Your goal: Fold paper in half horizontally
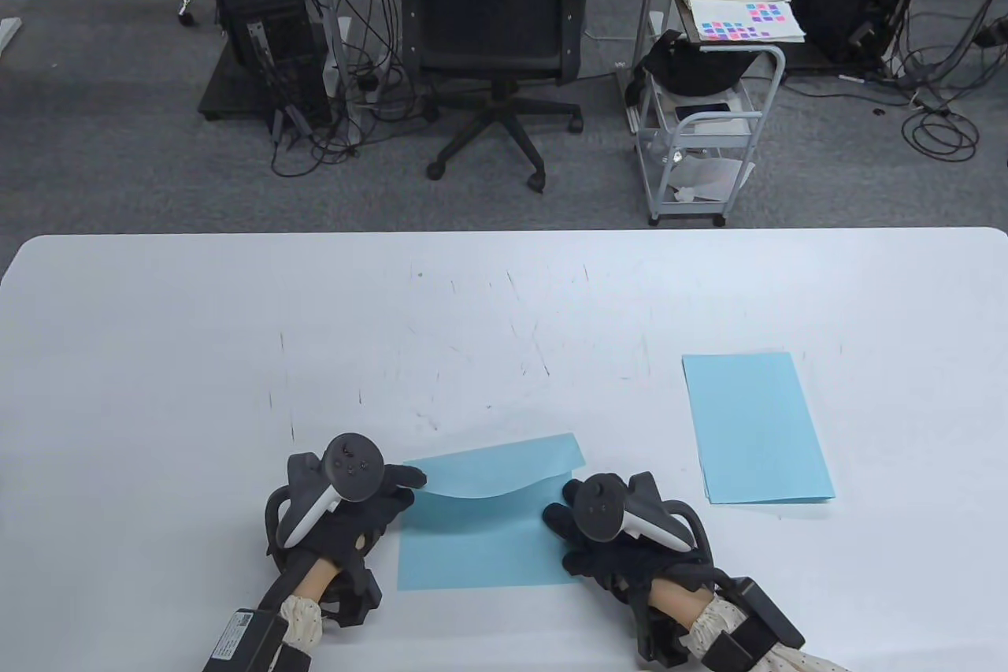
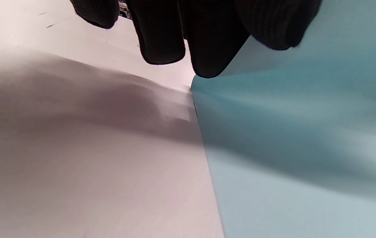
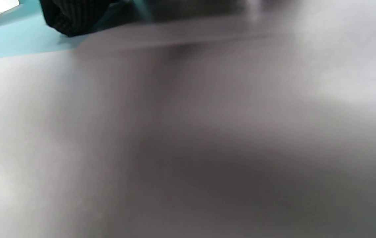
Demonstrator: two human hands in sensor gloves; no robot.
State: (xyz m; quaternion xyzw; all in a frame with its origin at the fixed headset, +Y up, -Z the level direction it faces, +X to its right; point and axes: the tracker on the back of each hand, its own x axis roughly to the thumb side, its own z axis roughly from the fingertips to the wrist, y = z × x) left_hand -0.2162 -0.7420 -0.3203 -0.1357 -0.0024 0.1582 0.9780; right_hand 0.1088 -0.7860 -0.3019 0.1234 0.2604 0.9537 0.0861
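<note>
Fold step midway: blue paper (image 1: 472,538) near table (image 1: 157,357) front edge, far half curled over w/ left hand (image 1: 339,503) & right hand (image 1: 622,526) fingers pinching its corners; next, I'd judge, match edges, press crease.

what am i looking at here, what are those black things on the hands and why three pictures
These are a person's two hands in black sensor gloves; the controller-like trackers are strapped to their backs, not held. One camera looks down on the white table; the other two sit on the wrists, so they show close, blurry fingertips. The left hand and right hand each pinch a side of a blue paper sheet, its far half lifted and curling toward the person. A second blue sheet lies flat to the right, untouched.
</note>
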